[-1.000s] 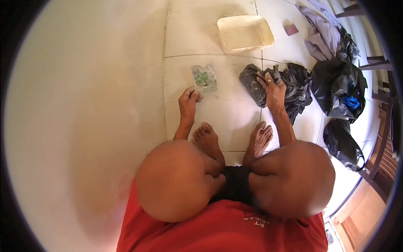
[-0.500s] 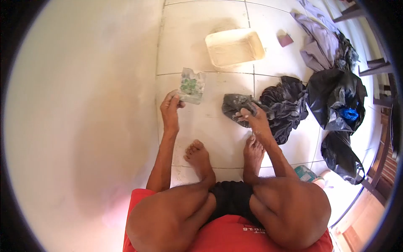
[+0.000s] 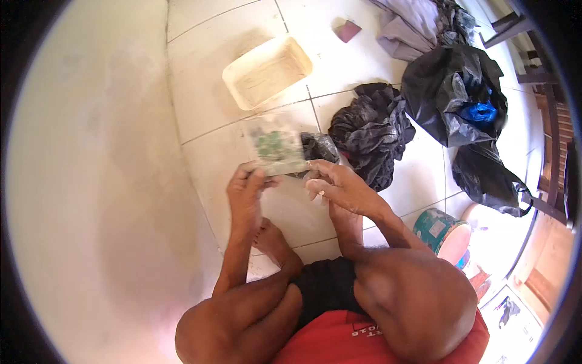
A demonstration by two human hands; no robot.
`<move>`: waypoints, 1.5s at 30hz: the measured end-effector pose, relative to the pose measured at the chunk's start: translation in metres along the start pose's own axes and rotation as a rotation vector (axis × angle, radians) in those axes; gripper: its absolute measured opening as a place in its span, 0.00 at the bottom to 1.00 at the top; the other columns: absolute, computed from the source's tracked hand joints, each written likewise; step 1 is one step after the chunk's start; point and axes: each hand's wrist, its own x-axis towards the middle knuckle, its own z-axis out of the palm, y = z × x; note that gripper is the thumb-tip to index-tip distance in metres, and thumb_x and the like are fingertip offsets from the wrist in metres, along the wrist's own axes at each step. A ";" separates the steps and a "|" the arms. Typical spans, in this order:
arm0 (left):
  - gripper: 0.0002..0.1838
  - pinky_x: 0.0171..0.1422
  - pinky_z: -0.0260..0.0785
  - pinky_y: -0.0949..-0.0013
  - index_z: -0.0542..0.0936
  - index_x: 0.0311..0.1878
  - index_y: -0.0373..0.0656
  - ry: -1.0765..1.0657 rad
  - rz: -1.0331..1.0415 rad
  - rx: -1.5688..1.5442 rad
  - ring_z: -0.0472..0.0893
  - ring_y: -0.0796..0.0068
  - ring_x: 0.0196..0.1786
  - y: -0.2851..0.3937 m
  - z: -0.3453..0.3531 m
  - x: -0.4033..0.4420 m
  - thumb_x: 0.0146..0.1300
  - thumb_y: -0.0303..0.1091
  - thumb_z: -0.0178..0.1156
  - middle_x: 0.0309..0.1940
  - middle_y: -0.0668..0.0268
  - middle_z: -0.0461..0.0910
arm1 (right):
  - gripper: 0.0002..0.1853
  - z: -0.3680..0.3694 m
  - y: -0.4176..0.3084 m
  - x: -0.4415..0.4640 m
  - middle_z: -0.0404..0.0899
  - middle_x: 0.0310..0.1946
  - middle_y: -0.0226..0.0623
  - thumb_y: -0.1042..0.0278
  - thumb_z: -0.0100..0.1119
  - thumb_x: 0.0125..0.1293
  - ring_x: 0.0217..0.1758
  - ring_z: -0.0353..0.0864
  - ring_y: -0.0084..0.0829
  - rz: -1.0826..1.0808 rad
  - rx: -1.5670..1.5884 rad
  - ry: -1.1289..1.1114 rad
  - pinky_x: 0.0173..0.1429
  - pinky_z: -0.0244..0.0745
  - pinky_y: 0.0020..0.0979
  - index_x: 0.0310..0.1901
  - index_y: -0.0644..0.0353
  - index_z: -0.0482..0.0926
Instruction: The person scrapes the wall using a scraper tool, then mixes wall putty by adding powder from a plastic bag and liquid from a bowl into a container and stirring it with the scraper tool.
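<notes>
My left hand [image 3: 247,188] pinches the lower left edge of a see-through plastic packet [image 3: 276,145] with a green print, blurred by motion. Close to the packet's lower right corner is my right hand [image 3: 342,189], its fingers loosely bent and apart, with whitish dust on the tips. A fingertip meets or nearly meets that corner; I cannot tell which. Behind the packet, a small black plastic bag [image 3: 320,145] lies on the floor, partly hidden. A larger crumpled black bag [image 3: 371,133] lies to its right.
Farther off on the tiles stands a cream plastic tub [image 3: 267,73], with a dark red scrap [image 3: 347,31] beyond it. To the right are an open black bag [image 3: 445,91] with something blue inside, grey cloth [image 3: 409,27] and a green bucket [image 3: 439,230]. A wall [image 3: 91,182] rises at left.
My right hand has let go of the small black bag and moved left to the packet. The packet has moved toward my right hand. The view has turned and shifted right.
</notes>
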 end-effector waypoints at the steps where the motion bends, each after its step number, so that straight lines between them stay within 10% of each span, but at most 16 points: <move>1: 0.07 0.45 0.76 0.66 0.77 0.47 0.38 -0.038 -0.018 -0.008 0.84 0.70 0.37 0.000 0.012 -0.002 0.70 0.30 0.59 0.37 0.62 0.83 | 0.22 0.002 -0.001 0.000 0.81 0.33 0.41 0.57 0.57 0.70 0.33 0.82 0.34 -0.010 0.002 -0.017 0.39 0.78 0.33 0.53 0.69 0.75; 17: 0.09 0.44 0.76 0.72 0.77 0.46 0.34 -0.088 0.060 0.175 0.84 0.75 0.37 0.024 0.042 0.001 0.72 0.31 0.58 0.38 0.59 0.84 | 0.12 -0.055 -0.002 -0.011 0.83 0.33 0.37 0.69 0.49 0.71 0.26 0.78 0.21 0.076 0.125 0.309 0.33 0.74 0.23 0.46 0.66 0.81; 25: 0.11 0.44 0.77 0.71 0.78 0.46 0.35 -0.174 -0.177 -0.102 0.84 0.73 0.37 0.012 0.054 0.000 0.72 0.35 0.58 0.38 0.58 0.85 | 0.18 -0.009 0.005 0.010 0.82 0.42 0.35 0.64 0.59 0.69 0.43 0.78 0.20 -0.299 -0.045 0.167 0.49 0.75 0.24 0.55 0.68 0.77; 28: 0.15 0.45 0.76 0.68 0.79 0.49 0.38 -0.265 -0.261 -0.030 0.84 0.72 0.37 0.017 0.068 0.004 0.75 0.41 0.54 0.39 0.63 0.84 | 0.18 0.014 -0.009 0.018 0.82 0.41 0.35 0.65 0.61 0.68 0.46 0.77 0.21 -0.043 0.331 0.260 0.49 0.75 0.26 0.54 0.68 0.78; 34: 0.18 0.38 0.78 0.68 0.74 0.48 0.34 0.164 0.319 0.660 0.82 0.71 0.36 0.030 -0.004 0.113 0.73 0.43 0.53 0.33 0.60 0.80 | 0.19 -0.063 -0.020 0.094 0.79 0.42 0.38 0.77 0.55 0.66 0.39 0.79 0.36 -0.643 -0.665 0.714 0.45 0.77 0.34 0.58 0.58 0.77; 39: 0.18 0.31 0.79 0.67 0.71 0.47 0.33 0.064 0.080 0.600 0.82 0.70 0.28 0.035 0.003 0.170 0.70 0.41 0.58 0.33 0.57 0.80 | 0.33 -0.068 0.012 0.149 0.69 0.59 0.46 0.74 0.56 0.58 0.50 0.73 0.40 -0.563 -1.631 0.657 0.44 0.71 0.38 0.69 0.51 0.68; 45: 0.13 0.25 0.80 0.68 0.71 0.42 0.30 0.113 0.111 0.421 0.83 0.69 0.23 0.034 0.002 0.188 0.68 0.33 0.58 0.30 0.54 0.80 | 0.35 -0.080 0.016 0.128 0.68 0.59 0.47 0.73 0.52 0.62 0.55 0.71 0.42 -0.630 -1.608 0.452 0.52 0.69 0.41 0.73 0.46 0.64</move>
